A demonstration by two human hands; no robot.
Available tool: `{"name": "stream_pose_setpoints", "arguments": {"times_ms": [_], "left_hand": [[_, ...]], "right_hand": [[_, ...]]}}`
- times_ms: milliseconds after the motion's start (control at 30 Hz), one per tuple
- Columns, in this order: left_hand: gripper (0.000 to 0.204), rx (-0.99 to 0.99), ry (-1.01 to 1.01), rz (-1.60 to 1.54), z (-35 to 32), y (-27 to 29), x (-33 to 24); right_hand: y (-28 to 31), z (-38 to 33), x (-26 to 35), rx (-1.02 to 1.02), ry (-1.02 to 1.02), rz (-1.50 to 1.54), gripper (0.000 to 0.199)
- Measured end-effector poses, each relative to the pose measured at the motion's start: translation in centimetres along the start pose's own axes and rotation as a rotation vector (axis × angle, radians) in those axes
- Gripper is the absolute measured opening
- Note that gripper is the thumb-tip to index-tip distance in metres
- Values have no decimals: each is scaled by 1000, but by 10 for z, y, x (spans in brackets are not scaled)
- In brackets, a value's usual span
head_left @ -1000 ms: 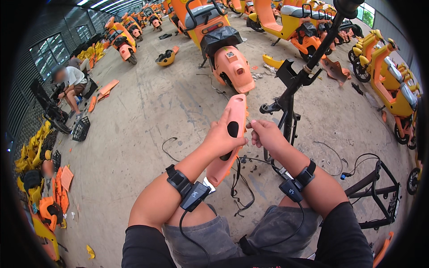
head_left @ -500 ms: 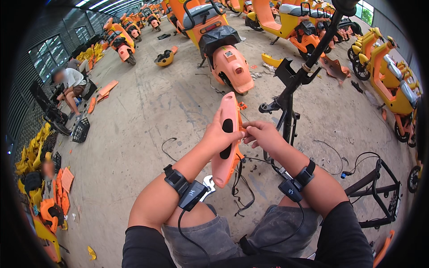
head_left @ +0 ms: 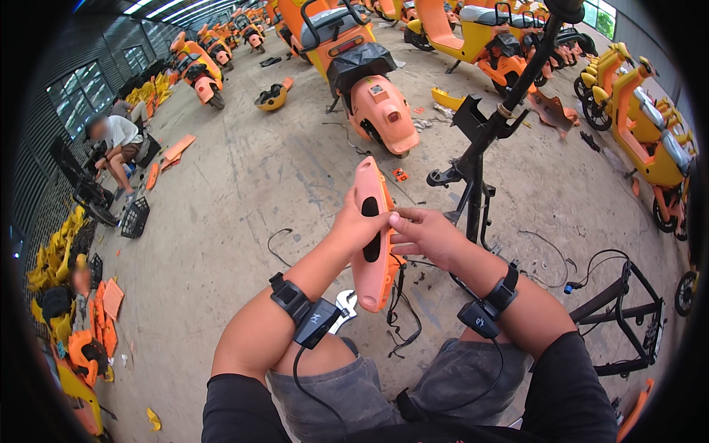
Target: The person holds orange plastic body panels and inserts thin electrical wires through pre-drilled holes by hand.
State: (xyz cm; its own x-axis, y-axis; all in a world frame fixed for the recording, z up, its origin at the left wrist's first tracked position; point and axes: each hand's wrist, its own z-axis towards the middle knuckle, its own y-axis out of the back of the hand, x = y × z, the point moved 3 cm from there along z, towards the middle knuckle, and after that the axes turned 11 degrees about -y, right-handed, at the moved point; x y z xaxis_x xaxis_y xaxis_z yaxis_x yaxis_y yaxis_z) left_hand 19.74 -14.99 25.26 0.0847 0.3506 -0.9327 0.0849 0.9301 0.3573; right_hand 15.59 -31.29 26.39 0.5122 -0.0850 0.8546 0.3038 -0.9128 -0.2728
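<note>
My left hand [head_left: 357,226] is closed around a long pale-orange scooter trim panel [head_left: 366,279] with a dark oval in its middle. The panel stands nearly upright in front of my knees, its brighter orange inner side turned right. At the panel's right edge, my right hand [head_left: 427,235] closes thumb and fingers on the rim, its thumb tip against the left thumb. Whether a small part lies between these fingertips is hidden. Black cables [head_left: 405,325] lie or hang below the panel. Beside my left knee shows a silver adjustable wrench [head_left: 344,304].
A black scooter frame [head_left: 478,159] rises just right of my hands, and another black frame [head_left: 628,314] lies at the right. An orange scooter [head_left: 380,111] stands ahead. At the left sits a person [head_left: 122,136] near a black crate [head_left: 134,217] and yellow panels [head_left: 55,255].
My right hand has turned, its fingers now more stretched along the panel's right edge. The panel has shifted slightly, and its inner side shows a little more.
</note>
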Motion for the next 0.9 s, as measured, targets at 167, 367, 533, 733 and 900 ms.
{"name": "stream_pose_setpoints", "arguments": {"times_ms": [167,367,533,733,900], "left_hand": [[102,43,29,-52,-8,1,-19],[103,104,89,-106,-11,4,-15],[103,110,121,-167,-11,5,-15],[103,195,193,-124,-14,2,-13],[103,180,228,-141,-12,1,-4]], "right_hand": [[7,5,-6,18,35,-23,51],[5,6,-7,-34,44,6,51],[9,7,-8,-85,47,34,51],[10,5,-6,-202,30,-10,46],[10,5,-7,-244,37,-8,44]]}}
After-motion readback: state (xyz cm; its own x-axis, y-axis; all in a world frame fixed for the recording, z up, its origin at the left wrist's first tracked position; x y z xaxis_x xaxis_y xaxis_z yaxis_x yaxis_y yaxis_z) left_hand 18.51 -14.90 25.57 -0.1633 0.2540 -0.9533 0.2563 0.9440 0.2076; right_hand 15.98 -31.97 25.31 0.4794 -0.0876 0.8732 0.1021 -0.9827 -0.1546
